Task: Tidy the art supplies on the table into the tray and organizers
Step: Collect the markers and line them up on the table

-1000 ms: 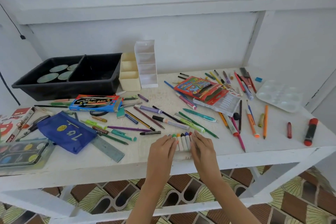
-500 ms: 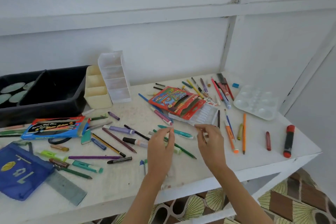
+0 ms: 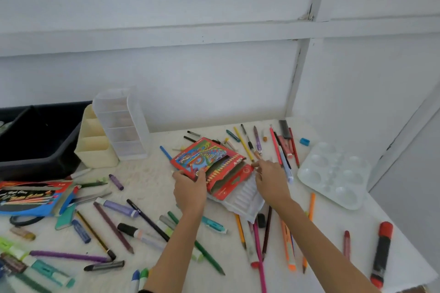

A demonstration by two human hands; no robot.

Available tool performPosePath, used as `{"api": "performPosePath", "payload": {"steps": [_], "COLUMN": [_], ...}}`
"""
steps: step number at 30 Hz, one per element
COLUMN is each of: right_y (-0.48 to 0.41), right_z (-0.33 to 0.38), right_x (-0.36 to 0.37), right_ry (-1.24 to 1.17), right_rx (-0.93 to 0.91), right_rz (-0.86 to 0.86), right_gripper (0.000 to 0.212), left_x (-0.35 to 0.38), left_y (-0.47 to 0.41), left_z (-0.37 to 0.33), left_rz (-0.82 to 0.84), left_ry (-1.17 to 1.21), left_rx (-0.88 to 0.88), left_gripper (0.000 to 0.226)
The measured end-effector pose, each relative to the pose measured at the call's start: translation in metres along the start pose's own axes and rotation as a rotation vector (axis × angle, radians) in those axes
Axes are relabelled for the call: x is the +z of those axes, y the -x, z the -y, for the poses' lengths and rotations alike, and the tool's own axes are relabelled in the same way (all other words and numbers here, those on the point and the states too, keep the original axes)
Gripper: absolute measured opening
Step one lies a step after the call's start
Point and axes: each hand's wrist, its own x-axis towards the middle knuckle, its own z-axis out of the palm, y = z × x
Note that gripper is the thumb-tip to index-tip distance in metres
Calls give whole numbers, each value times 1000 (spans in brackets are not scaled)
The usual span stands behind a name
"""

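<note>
A red box of coloured pencils (image 3: 209, 162) lies open in the middle of the white table (image 3: 147, 181), on top of a clear plastic crayon insert (image 3: 245, 197). My left hand (image 3: 190, 188) grips the box's near left corner. My right hand (image 3: 270, 178) reaches to the box's right end, its fingertips at the open flap; whether it holds anything is unclear. The black tray (image 3: 35, 140) stands at the back left, with a cream organizer (image 3: 95, 143) and a clear drawer organizer (image 3: 121, 123) beside it. Loose pens, pencils and markers lie scattered all over.
A clear paint palette (image 3: 333, 173) lies at the right. A red and black marker (image 3: 381, 254) sits near the right edge. A blue pencil box (image 3: 31, 200) lies at the left. White wall boards rise behind the table.
Both hands left the row of crayons at the front edge and moved back over the table to the red pencil box. The view turned right and nearer.
</note>
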Motion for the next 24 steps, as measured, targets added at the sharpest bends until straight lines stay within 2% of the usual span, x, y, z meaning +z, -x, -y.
{"api": "performPosePath", "payload": {"steps": [3, 5, 11, 17, 24], "right_y": [-5, -5, 3, 4, 8], "right_z": [-2, -3, -2, -5, -56], "right_x": [0, 2, 1, -23, -71], "right_ry": [26, -52, -265, -406, -644], "right_rx": [0, -2, -15, 27, 375], "right_rz": [28, 29, -9, -173, -451], "right_gripper": [29, 31, 32, 25, 21], "left_x": [6, 7, -8, -8, 50], "left_y": [-3, -4, 1, 16, 53], "left_z": [0, -1, -11, -33, -55], "left_rz": [-27, -60, -97, 70, 367], "left_ry": [-31, 32, 436, 617, 543], "left_rx": [-28, -47, -109, -71, -8], "left_gripper": [42, 40, 34, 39, 33]}}
